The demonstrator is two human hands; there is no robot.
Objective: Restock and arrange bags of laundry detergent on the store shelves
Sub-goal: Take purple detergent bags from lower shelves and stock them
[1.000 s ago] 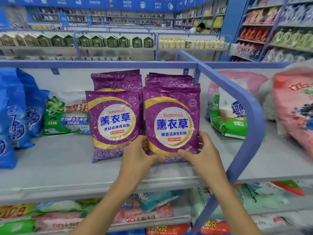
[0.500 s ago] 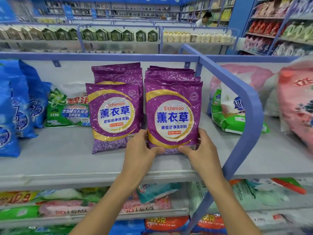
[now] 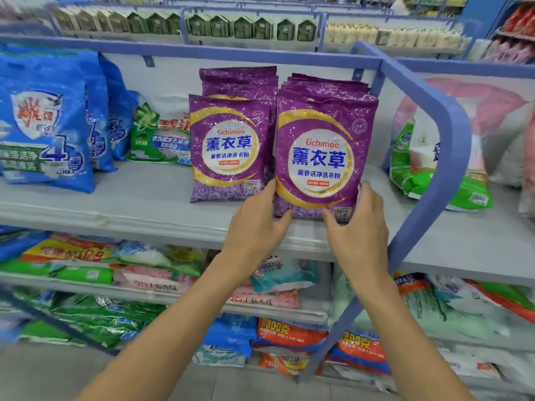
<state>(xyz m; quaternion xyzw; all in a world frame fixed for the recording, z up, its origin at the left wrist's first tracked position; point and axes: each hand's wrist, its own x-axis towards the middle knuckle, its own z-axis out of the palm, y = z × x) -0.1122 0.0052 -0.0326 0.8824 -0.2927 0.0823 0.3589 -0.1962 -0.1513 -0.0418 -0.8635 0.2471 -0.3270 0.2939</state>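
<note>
Two rows of purple lavender detergent bags stand upright on the grey shelf (image 3: 139, 204). The front bag of the right row (image 3: 321, 151) is held at its bottom corners by both hands. My left hand (image 3: 260, 224) has its fingers up the bag's left edge and its thumb on the front bottom. My right hand (image 3: 359, 227) mirrors it on the right edge, thumb on the lower front. The left row's front bag (image 3: 228, 149) stands just beside, touching the held bag. More purple bags are stacked behind both front ones.
Large blue detergent bags (image 3: 46, 120) stand at the shelf's left, with a green and white bag (image 3: 159, 134) behind. A curved blue divider rail (image 3: 440, 134) rises right of my right hand, with green and pink bags (image 3: 434, 169) beyond it. Lower shelves hold several mixed bags.
The held purple bag has gone back a little on the shelf and stands level with the left row. Both hands have slid down to its bottom corners.
</note>
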